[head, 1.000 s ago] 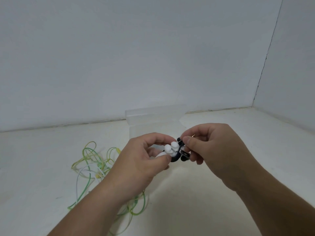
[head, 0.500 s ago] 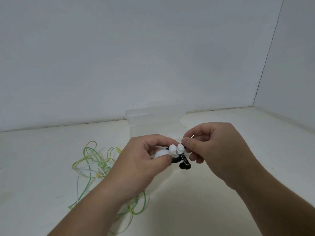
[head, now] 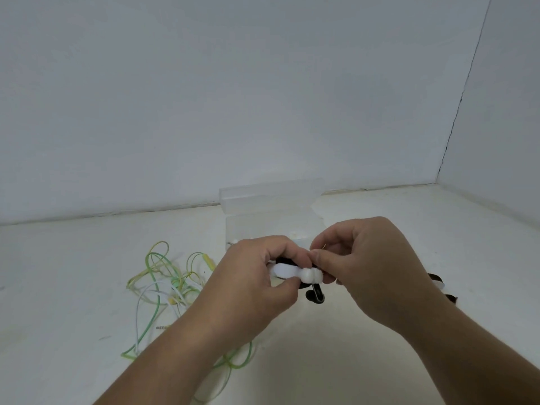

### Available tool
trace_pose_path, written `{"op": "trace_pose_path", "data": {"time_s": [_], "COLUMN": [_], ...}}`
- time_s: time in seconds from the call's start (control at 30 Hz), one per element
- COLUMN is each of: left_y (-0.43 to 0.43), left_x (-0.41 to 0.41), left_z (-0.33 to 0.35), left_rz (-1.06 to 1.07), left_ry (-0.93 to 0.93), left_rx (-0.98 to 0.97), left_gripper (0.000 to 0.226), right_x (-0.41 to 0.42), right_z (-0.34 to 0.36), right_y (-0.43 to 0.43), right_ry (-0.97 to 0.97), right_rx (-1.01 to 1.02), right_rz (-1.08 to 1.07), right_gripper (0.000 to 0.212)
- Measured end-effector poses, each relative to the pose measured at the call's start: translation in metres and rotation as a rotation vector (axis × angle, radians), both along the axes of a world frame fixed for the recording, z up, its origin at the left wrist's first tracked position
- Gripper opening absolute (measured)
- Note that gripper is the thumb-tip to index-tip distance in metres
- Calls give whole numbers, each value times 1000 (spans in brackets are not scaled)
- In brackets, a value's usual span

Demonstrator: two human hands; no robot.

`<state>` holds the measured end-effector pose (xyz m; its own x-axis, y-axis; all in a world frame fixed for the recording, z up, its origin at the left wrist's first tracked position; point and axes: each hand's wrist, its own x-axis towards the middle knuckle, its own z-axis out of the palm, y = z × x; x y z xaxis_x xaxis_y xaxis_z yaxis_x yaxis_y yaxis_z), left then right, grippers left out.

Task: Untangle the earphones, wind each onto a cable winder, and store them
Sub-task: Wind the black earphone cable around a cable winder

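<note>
Both hands meet in mid-air above the table (head: 380, 361), fingertips touching. Left hand (head: 257, 285) has its thumb and fingers curled round the left part of a white bundle (head: 287, 271). Right hand (head: 377, 273) pinches the bundle's right end between thumb and forefinger, with its other fingers curled in behind.

2 grey walls (head: 233, 97) meet in a corner at the far right, and the pale table runs up to them. A clear box (head: 271, 200) stands by the back wall, just behind the hands; something white lies in it, too hidden to tell. Left of the left forearm a tangle (head: 163, 283) of green, yellow and white earphone cable sprawls on the table, partly under that forearm, with a jack plug (head: 162, 327) at its near-left edge.

The bundle is white earphone cable wound on a black winder (head: 317, 296), 1 end of which hangs below the fingers. Behind the right wrist a black and white thing (head: 439, 285) rests on the table, mostly hidden. 2 white earbuds (head: 312, 276) sit side by side at the bundle's right end. A small gold tip (head: 325, 245) shows between the right fingers.
</note>
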<state>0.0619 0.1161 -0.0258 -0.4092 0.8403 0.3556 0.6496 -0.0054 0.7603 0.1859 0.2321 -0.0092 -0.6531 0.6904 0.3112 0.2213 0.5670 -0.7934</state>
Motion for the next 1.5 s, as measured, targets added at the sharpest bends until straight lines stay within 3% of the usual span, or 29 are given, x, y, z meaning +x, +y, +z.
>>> {"op": "trace_pose_path", "data": {"time_s": [0.2, 0.53, 0.73, 0.97, 1.1, 1.2, 1.5], "left_y": [3, 5, 5, 6, 7, 7, 10], "left_x": [-6, -1, -1, 0, 3, 5, 6], "left_z": [0, 1, -1, -2, -2, -2, -5], "left_rz": [20, 83, 7, -43, -61, -67, -91], "left_ry": [-328, -264, -267, -281, -325, -385, -646], "left_rx": [108, 40, 42, 52, 116, 168, 198], "left_gripper": [15, 20, 11, 19, 15, 16, 9], "right_x": [4, 3, 3, 2, 1, -2, -5], "right_z": [4, 4, 3, 1, -2, -5, -10], "right_y": [6, 5, 7, 8, 10, 8, 2], "right_ry": [158, 142, 143, 44, 112, 192, 231], "right_rx": [-183, -27, -137, -92, -96, -151, -56], "right_rz": [-54, -5, 44, 94, 117, 82, 62], "right_gripper": [14, 15, 10, 28, 22, 4, 16]}}
